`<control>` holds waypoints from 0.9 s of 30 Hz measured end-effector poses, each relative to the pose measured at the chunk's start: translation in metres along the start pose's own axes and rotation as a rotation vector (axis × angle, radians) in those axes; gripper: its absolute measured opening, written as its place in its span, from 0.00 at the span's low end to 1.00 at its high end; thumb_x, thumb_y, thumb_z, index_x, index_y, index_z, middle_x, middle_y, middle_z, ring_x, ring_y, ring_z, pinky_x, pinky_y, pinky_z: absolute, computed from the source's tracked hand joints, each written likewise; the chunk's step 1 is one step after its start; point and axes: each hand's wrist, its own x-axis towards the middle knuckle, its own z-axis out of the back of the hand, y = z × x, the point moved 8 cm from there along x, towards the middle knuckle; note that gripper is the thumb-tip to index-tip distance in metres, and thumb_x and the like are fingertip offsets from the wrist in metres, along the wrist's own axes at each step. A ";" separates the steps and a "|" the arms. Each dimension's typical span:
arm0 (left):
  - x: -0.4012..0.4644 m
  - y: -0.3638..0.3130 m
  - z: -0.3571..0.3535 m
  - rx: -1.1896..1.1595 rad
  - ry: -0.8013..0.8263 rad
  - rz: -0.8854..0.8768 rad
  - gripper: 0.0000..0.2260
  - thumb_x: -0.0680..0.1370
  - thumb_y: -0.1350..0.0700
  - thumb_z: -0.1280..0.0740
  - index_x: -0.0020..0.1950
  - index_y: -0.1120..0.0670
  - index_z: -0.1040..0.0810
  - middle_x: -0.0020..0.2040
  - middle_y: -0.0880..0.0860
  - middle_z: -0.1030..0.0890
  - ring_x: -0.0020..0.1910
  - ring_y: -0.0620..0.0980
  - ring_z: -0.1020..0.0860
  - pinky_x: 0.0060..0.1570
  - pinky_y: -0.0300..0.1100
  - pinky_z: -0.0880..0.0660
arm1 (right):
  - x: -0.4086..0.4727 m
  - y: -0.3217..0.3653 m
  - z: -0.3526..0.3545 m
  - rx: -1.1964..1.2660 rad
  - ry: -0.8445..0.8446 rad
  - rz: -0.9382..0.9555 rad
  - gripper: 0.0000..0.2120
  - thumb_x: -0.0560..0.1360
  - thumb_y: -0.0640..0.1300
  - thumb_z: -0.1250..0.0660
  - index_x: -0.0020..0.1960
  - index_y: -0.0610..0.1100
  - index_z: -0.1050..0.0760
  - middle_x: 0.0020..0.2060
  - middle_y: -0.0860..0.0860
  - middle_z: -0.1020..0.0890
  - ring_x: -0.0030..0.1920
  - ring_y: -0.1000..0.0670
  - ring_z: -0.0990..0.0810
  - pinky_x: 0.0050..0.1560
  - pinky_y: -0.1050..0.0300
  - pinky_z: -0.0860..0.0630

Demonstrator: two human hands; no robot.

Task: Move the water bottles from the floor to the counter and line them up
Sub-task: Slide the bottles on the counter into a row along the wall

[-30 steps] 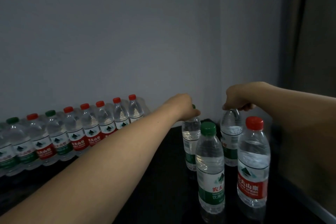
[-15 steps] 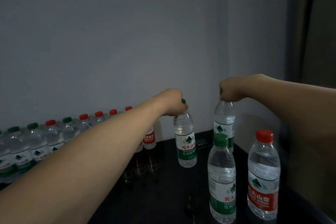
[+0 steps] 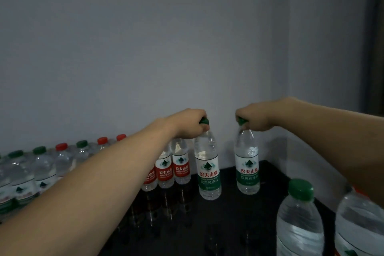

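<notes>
My left hand (image 3: pixel 188 123) grips the green cap of a green-labelled water bottle (image 3: pixel 208 174) and holds it upright, lifted just above the black counter (image 3: pixel 228 224). My right hand (image 3: pixel 254 118) grips the cap of a second green-labelled bottle (image 3: pixel 247 169), also upright and raised near the back right corner. A row of several red- and green-capped bottles (image 3: pixel 166 169) stands along the wall to the left, partly hidden by my left forearm.
Two more bottles stand at the near right: a green-capped one (image 3: pixel 299 220) and one (image 3: pixel 359 224) partly behind my right arm. A grey wall (image 3: pixel 145 48) runs behind the row and meets a side wall at the right corner.
Both hands have lifted their bottles off the counter and carried them toward the back wall, the left one closing in on the row's right end. The camera view shifted downward-left.
</notes>
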 end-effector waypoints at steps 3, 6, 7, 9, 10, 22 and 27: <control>0.022 0.022 -0.015 -0.006 -0.001 -0.015 0.08 0.81 0.48 0.36 0.58 0.50 0.26 0.49 0.48 0.24 0.44 0.46 0.25 0.43 0.43 0.31 | 0.029 0.008 -0.009 -0.040 0.004 0.031 0.15 0.80 0.51 0.39 0.63 0.45 0.31 0.60 0.46 0.25 0.50 0.48 0.28 0.48 0.55 0.34; 0.045 0.039 -0.031 0.015 0.001 -0.025 0.11 0.81 0.49 0.36 0.60 0.52 0.27 0.50 0.50 0.25 0.47 0.50 0.25 0.46 0.44 0.31 | 0.057 0.016 -0.015 -0.069 -0.004 0.036 0.15 0.80 0.51 0.39 0.62 0.44 0.31 0.60 0.45 0.25 0.50 0.47 0.27 0.48 0.53 0.32; 0.053 0.044 -0.036 0.031 0.001 -0.023 0.11 0.81 0.49 0.36 0.61 0.52 0.27 0.50 0.50 0.25 0.47 0.51 0.25 0.46 0.44 0.31 | 0.067 0.019 -0.017 -0.080 -0.010 0.039 0.15 0.80 0.50 0.39 0.62 0.44 0.30 0.60 0.45 0.25 0.52 0.45 0.25 0.48 0.53 0.31; 0.070 0.054 -0.046 0.062 0.001 -0.010 0.12 0.81 0.49 0.36 0.61 0.53 0.26 0.51 0.52 0.24 0.48 0.52 0.25 0.46 0.45 0.30 | 0.085 0.024 -0.023 -0.095 -0.022 0.050 0.15 0.80 0.50 0.39 0.62 0.42 0.30 0.60 0.44 0.25 0.56 0.43 0.24 0.48 0.53 0.30; 0.077 0.059 -0.051 0.072 0.000 -0.002 0.12 0.81 0.49 0.36 0.61 0.53 0.26 0.51 0.52 0.23 0.48 0.53 0.24 0.46 0.45 0.29 | 0.093 0.026 -0.027 -0.102 -0.024 0.056 0.15 0.80 0.50 0.39 0.62 0.42 0.31 0.60 0.43 0.25 0.56 0.43 0.24 0.49 0.52 0.29; 0.118 0.109 -0.095 0.221 -0.037 0.052 0.09 0.82 0.49 0.41 0.54 0.54 0.32 0.51 0.57 0.21 0.43 0.55 0.26 0.43 0.47 0.33 | 0.155 0.038 -0.037 -0.151 -0.046 0.067 0.14 0.80 0.48 0.39 0.61 0.42 0.31 0.59 0.43 0.25 0.53 0.44 0.25 0.46 0.53 0.31; 0.115 0.108 -0.089 0.407 -0.081 0.032 0.14 0.83 0.45 0.44 0.59 0.53 0.29 0.53 0.56 0.19 0.48 0.57 0.25 0.52 0.51 0.39 | 0.155 0.043 -0.043 -0.162 -0.014 0.065 0.14 0.80 0.48 0.39 0.62 0.42 0.32 0.60 0.43 0.26 0.56 0.43 0.25 0.46 0.53 0.32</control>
